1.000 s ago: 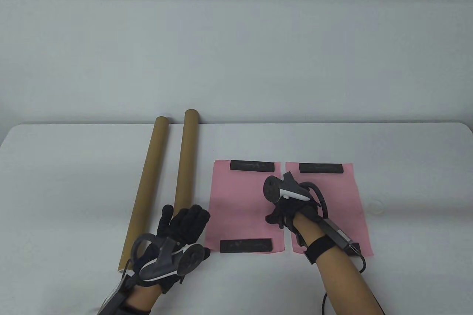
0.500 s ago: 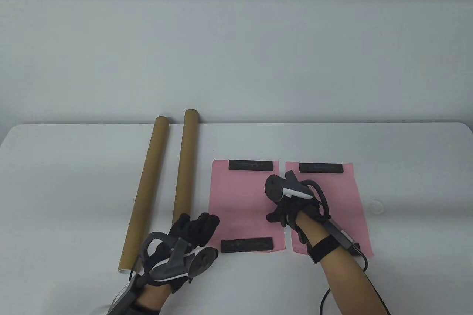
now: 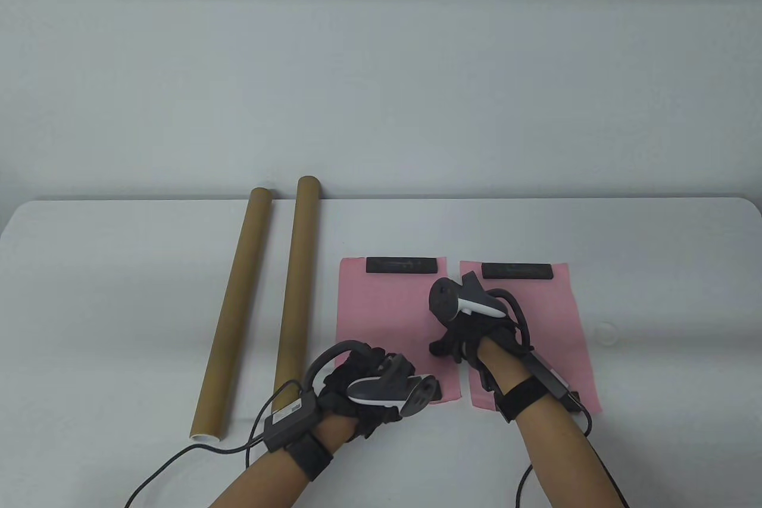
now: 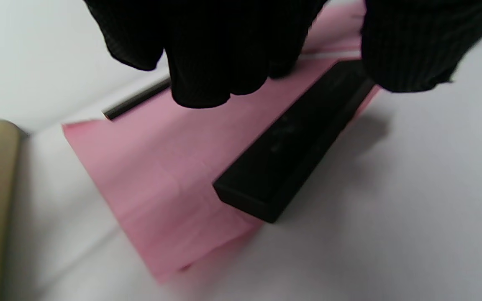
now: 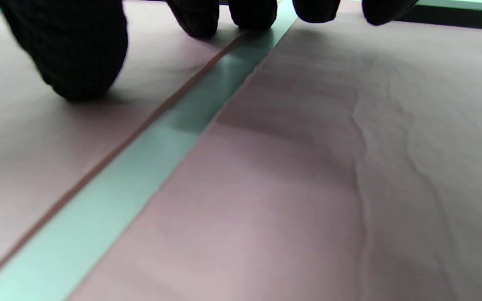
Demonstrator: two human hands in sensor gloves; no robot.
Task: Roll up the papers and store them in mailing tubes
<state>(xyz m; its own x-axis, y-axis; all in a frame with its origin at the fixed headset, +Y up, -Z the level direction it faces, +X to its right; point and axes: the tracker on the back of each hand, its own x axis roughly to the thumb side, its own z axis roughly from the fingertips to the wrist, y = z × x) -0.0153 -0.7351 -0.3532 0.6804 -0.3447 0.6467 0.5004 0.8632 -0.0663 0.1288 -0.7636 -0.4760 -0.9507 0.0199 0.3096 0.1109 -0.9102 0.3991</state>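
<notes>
Two pink papers lie side by side: the left paper (image 3: 381, 317) and the right paper (image 3: 536, 323). Each has a black weight bar on its far edge, one on the left (image 3: 406, 265) and one on the right (image 3: 518, 271). My left hand (image 3: 381, 380) is over the left paper's near bar (image 4: 295, 142). Its fingers (image 4: 207, 62) and thumb (image 4: 412, 50) grip the bar's far end, and the bar looks raised a little. My right hand (image 3: 455, 335) rests flat across the gap between the papers, with its thumb (image 5: 73, 54) on the left paper (image 5: 23, 125). Two brown mailing tubes, one outer (image 3: 235, 311) and one inner (image 3: 296, 287), lie to the left.
The right paper's near bar (image 3: 574, 401) is mostly hidden under my right forearm. A small white ring (image 3: 605, 332) lies on the table right of the papers. The outer tube's near end shows a white cap (image 3: 205, 435). Glove cables trail off the table's front edge.
My left hand moved right from beside the tubes onto the left paper's near bar and took hold of it. The left paper and its far bar shifted slightly left. My right hand barely moved.
</notes>
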